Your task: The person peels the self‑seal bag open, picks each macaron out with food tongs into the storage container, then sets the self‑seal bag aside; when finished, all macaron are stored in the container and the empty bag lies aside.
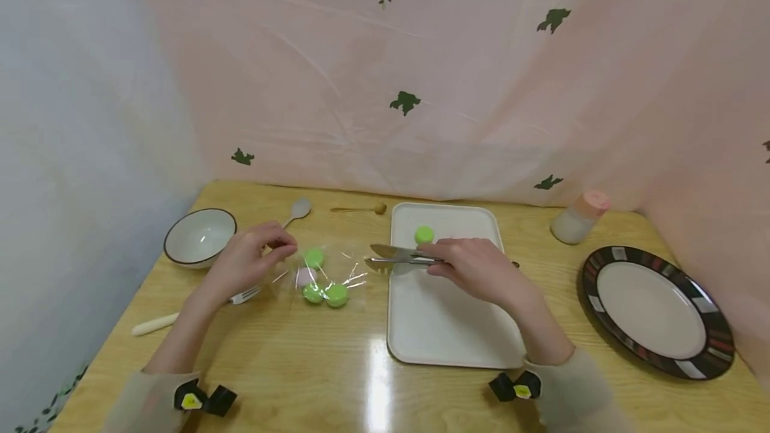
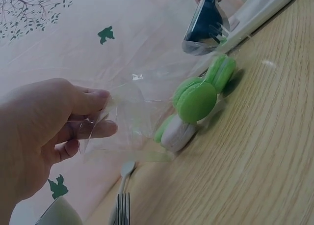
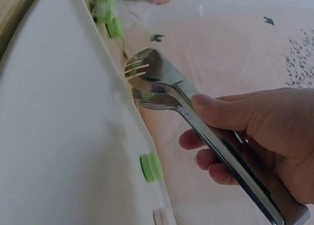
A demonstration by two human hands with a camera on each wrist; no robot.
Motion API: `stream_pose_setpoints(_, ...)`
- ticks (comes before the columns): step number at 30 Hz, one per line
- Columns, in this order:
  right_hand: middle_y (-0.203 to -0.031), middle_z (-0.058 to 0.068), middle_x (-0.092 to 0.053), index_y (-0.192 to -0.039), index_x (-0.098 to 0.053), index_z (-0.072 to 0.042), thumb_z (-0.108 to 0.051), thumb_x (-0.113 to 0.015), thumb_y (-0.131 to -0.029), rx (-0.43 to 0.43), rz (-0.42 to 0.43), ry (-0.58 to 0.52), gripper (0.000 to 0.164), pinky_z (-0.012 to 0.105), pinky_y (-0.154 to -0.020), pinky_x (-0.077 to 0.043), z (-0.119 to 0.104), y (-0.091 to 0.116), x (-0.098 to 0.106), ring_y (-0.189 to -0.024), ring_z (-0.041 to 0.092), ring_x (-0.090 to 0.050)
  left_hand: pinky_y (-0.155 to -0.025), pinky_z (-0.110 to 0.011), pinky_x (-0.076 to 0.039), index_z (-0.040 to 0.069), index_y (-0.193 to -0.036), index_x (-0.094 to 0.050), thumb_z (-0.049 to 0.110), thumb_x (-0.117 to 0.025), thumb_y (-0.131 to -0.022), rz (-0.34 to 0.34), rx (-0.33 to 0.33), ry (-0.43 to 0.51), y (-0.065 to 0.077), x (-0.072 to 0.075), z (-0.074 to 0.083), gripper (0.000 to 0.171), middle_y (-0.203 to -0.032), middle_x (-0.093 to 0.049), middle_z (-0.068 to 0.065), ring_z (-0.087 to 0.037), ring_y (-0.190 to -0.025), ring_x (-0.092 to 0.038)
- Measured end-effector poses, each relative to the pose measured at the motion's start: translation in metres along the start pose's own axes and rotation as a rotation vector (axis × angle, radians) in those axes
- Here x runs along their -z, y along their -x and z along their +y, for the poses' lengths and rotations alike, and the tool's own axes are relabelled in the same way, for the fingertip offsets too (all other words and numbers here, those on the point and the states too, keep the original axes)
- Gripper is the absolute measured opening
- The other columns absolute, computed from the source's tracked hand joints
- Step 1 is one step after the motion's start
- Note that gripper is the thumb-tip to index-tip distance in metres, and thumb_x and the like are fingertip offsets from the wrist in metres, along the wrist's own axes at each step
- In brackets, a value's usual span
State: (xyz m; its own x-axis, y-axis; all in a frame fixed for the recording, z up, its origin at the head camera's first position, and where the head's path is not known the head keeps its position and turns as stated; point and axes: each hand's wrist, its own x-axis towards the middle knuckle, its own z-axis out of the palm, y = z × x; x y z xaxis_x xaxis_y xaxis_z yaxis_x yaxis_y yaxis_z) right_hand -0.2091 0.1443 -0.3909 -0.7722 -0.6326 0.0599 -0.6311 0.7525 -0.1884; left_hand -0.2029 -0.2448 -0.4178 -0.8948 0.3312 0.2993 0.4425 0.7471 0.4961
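My left hand (image 1: 245,260) pinches the edge of a clear plastic bag (image 2: 130,117) between thumb and fingers. Several green macarons (image 2: 197,101) and a pale lilac macaron (image 2: 178,134) lie inside the bag on the table. In my right hand (image 1: 478,269) are metal tongs (image 3: 184,104), one end fork-shaped and their jaws slightly apart with nothing between them. Their tips hang over the left edge of a white tray (image 1: 448,326). On that tray sits a green macaron (image 1: 424,235); a pale macaron (image 3: 163,216) shows beyond it in the right wrist view.
Left of the bag are a dark-rimmed bowl (image 1: 200,236), a fork (image 1: 245,295), a spoon (image 1: 301,208) and a cream-coloured handle (image 1: 155,324). A small golden utensil (image 1: 359,209) lies at the back. Rightward stand a pink-lidded jar (image 1: 579,218) and a dark-rimmed plate (image 1: 652,309).
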Motion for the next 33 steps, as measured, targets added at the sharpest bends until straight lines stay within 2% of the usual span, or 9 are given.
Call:
stream_pose_setpoints(5,-0.098,-0.013,-0.069,-0.119,-0.064,-0.029,-0.033,-0.065,-0.088,0.006,-0.019,-0.021,0.031,0.031,-0.072,-0.049,-0.01,-0.007,-0.003,-0.077,0.004,-0.06,-0.061,-0.021,-0.044,0.02,-0.088,-0.07,0.025,-0.066,-0.089,0.003,-0.001,-0.003,0.001,-0.001,-0.001,0.006,-0.079,-0.059,0.013,-0.005,-0.07,-0.053)
stream_pose_setpoints(9,-0.09,-0.016,-0.067,-0.117,-0.065,-0.03,-0.033,-0.066,-0.088,0.014,-0.035,-0.017,0.029,0.032,-0.071,-0.048,-0.015,-0.011,-0.005,-0.071,0.002,-0.056,-0.064,-0.022,-0.047,0.019,-0.089,-0.07,0.025,-0.066,-0.089,-0.002,-0.002,-0.006,0.001,0.0,0.0,0.007,-0.081,-0.061,0.012,-0.004,-0.074,-0.056)
stream_pose_setpoints(14,-0.092,-0.016,-0.067,-0.116,-0.064,-0.032,-0.034,-0.066,-0.087,0.044,-0.05,-0.011,0.028,0.032,-0.068,-0.046,-0.023,-0.017,-0.008,-0.076,0.002,-0.059,-0.063,-0.022,-0.046,0.019,-0.089,-0.07,0.025,-0.066,-0.089,-0.003,0.0,-0.005,0.002,0.0,-0.001,0.008,-0.081,-0.061,0.013,-0.004,-0.072,-0.055)
stream_pose_setpoints(23,-0.09,-0.019,-0.063,-0.11,-0.065,-0.031,-0.032,-0.065,-0.088,0.114,-0.122,-0.116,0.022,0.022,-0.066,-0.044,-0.029,-0.02,-0.008,-0.074,0.0,-0.054,-0.063,-0.022,-0.046,0.021,-0.087,-0.07,0.024,-0.067,-0.088,-0.021,0.013,0.012,0.002,-0.001,-0.002,0.005,-0.08,-0.061,0.013,-0.004,-0.071,-0.055)
stream_pose_setpoints(33,-0.089,-0.02,-0.061,-0.115,-0.064,-0.028,-0.032,-0.066,-0.088,0.191,-0.142,-0.107,0.028,0.02,-0.065,-0.044,-0.036,-0.02,-0.01,-0.07,0.001,-0.053,-0.063,-0.022,-0.046,0.021,-0.087,-0.07,0.024,-0.068,-0.087,-0.039,0.01,0.021,0.002,0.001,0.001,0.004,-0.079,-0.061,0.013,-0.003,-0.073,-0.056)
